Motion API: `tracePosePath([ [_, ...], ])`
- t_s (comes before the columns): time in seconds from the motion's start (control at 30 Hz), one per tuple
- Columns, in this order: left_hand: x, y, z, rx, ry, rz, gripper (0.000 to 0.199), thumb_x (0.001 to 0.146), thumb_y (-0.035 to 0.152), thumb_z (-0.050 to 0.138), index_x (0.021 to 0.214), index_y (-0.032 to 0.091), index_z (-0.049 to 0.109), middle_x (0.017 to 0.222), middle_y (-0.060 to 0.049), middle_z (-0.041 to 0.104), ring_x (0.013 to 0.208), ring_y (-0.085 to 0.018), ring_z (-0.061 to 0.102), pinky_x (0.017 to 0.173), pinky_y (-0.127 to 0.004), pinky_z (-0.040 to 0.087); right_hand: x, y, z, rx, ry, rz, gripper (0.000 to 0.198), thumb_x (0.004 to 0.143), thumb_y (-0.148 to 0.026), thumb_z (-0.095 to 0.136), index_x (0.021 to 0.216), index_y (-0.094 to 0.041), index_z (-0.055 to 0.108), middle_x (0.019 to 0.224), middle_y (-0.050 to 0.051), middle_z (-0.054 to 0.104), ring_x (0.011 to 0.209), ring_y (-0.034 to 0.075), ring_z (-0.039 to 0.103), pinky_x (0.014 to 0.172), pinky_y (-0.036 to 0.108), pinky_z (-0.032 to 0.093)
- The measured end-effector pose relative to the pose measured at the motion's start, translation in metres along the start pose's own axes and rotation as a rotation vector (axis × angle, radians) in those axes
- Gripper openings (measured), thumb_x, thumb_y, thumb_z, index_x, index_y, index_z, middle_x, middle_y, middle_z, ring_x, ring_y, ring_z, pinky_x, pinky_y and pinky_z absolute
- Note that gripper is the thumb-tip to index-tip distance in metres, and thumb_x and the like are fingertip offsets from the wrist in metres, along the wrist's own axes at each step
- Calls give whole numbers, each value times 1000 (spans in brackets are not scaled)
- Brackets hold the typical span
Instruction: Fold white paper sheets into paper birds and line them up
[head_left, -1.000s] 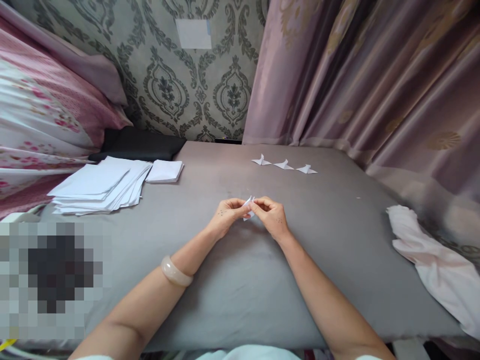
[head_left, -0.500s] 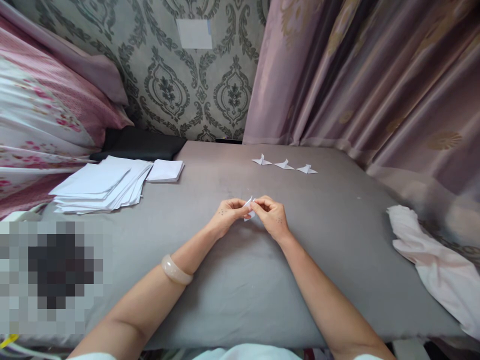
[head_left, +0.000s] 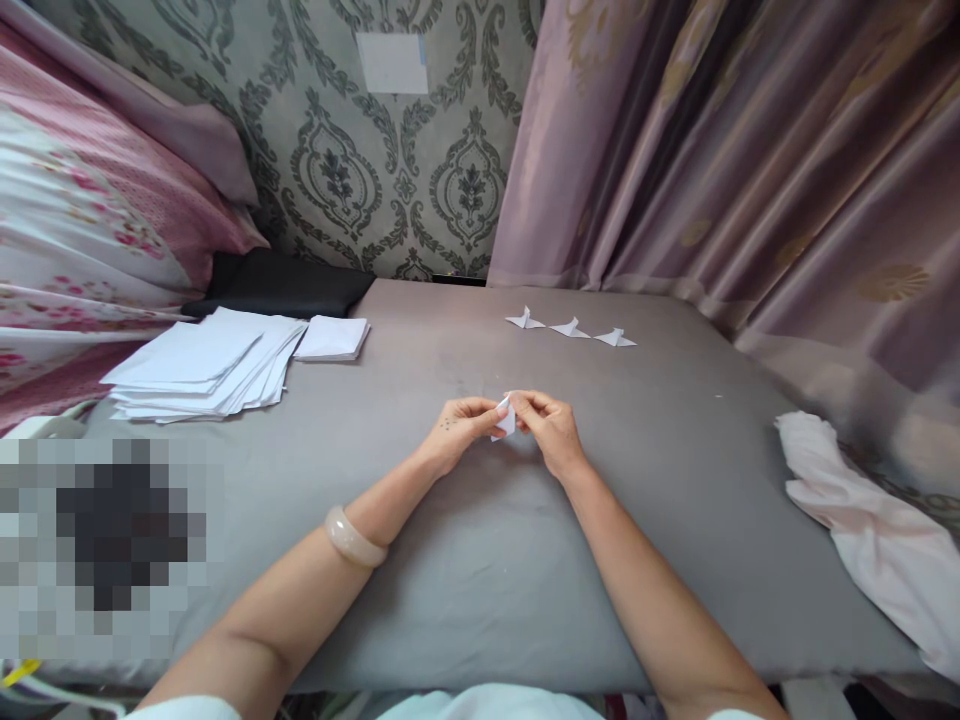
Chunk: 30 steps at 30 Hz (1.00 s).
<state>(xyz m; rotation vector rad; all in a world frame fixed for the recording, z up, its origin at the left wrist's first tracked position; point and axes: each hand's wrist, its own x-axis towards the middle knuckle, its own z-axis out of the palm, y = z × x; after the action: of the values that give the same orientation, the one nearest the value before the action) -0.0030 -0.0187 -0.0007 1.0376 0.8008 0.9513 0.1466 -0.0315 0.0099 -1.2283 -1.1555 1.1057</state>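
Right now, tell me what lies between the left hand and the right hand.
The head view shows a small folded white paper, pinched by the left hand.

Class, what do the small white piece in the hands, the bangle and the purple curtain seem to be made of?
Small white piece: apparently matt paper, from its flat face and straight edges.
Bangle: perhaps polished stone or plastic; pale, smooth, with glossy highlights.
Purple curtain: fabric, probably satin-like, as its hanging folds catch a soft sheen.

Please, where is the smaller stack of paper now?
In the head view, the smaller stack of paper lies on the grey cloth, toward the left, just right of the larger stack and farther away than the left hand.
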Motion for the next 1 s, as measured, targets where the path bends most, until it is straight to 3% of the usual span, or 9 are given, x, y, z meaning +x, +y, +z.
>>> tracePosePath([
  [0.3,1,-2,-1,-21,-12,-9,29,67,36,78,83,12,76,81,-8,71,76,-17,64,75,-31,53,-1,4,2,-17,-20,-123,16,70,-36,73,71,-20,72,79,3,65,70,14,57,67,28,44],
  [0.47,0,-1,1,-22,-22,-29,25,68,34,78,79,12,76,80,-8,71,76,-17,63,75,-32,54,-2,4,3,-32,24,-144,19,72,-35,70,60,-20,67,69,0,58,62,12,51,60,27,39],
  [0.7,-2,1,3,-4,-16,-96,26,68,34,78,79,11,76,81,-9,72,75,-16,63,72,-30,55,-2,5,4,-74,66,-103,27,73,-40,68,55,-19,65,59,-2,52,54,10,43,55,26,34],
  [0.8,-2,1,5,-2,-8,-115,28,67,34,78,80,10,76,81,-10,71,73,-16,63,70,-28,55,0,6,3,-40,90,-3,34,72,-48,67,57,-17,67,52,-2,52,49,10,42,52,26,33],
  [0.9,-2,1,5,-7,33,-119,30,67,35,78,81,8,76,81,-11,71,74,-17,63,70,-28,55,2,5,1,49,-4,147,44,72,-58,64,70,-15,72,51,-1,53,48,10,42,50,26,33],
  [1.0,-2,1,4,-11,47,-118,29,68,35,78,80,8,75,82,-12,71,75,-17,64,71,-28,55,2,5,1,55,-70,143,40,69,-55,69,71,-16,71,56,-1,57,51,10,45,53,25,35],
])
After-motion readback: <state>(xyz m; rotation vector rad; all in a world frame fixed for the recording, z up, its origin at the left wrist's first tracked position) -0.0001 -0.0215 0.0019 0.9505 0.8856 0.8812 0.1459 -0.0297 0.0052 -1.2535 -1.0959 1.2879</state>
